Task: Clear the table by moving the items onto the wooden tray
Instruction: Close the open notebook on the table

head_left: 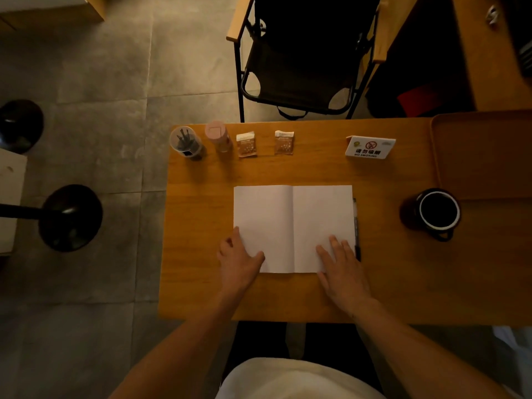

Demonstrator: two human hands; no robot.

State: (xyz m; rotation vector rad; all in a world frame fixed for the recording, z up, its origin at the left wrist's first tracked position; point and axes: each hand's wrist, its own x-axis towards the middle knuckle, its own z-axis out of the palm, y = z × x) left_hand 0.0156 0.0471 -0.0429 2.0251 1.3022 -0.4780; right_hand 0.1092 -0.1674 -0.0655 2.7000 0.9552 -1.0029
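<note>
Hands (239, 254) (341, 269) flat on open notebook (293, 223), wooden tray (483, 156) right

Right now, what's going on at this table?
A person has both hands on an open notebook: the left hand at its near left corner, the right hand flat on its right page. A pen lies along its right edge. The mug, sign, two sachets and two jars are all on the table. The tray, at right, holds nothing in view.
</note>
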